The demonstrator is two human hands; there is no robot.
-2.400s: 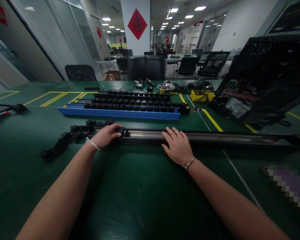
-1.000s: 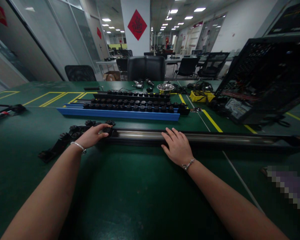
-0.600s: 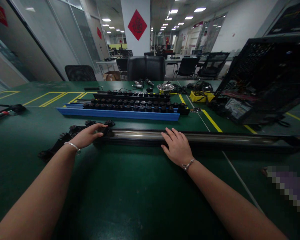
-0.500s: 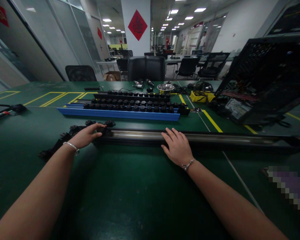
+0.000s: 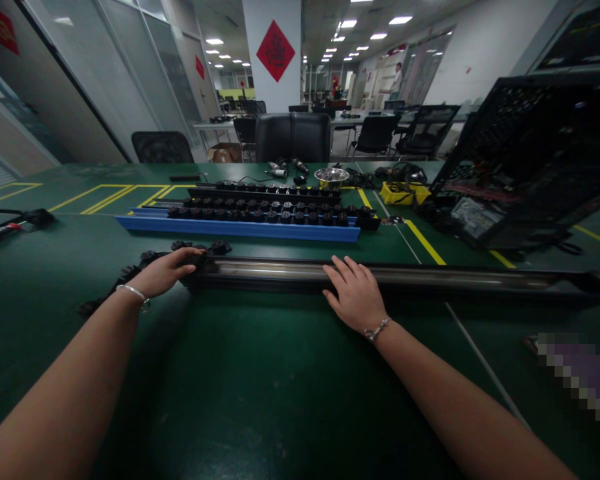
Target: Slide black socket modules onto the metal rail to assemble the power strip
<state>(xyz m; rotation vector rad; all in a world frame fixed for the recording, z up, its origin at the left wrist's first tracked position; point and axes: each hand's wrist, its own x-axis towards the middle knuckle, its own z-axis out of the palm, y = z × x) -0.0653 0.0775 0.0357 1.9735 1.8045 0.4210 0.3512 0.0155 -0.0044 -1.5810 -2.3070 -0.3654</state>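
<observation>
A long black channel (image 5: 285, 268) with a shiny metal inside lies across the green table. Near its left end, my left hand (image 5: 167, 272) is closed over a black module (image 5: 199, 259), thumb on the near side and fingers beyond; much of the piece is covered. My right hand (image 5: 355, 293) lies palm down on the channel's near side, fingers stretched over it and slightly apart. Behind and left of my left hand, partly hidden by it, is a chain of black socket modules (image 5: 153, 255) on the table.
Beyond the channel lie a blue rail (image 5: 240, 227) and rows of black sockets (image 5: 285, 215). A metal bowl (image 5: 332, 175), yellow box (image 5: 405, 193) and open computer case (image 5: 510, 167) stand farther back. A blurred-out object (image 5: 580, 373) lies at right. A person (image 5: 396, 79) is far off.
My left hand has slid leftward along the channel with the black module, baring more of the metal inside. My right hand has stayed in place. A distant person has come into view.
</observation>
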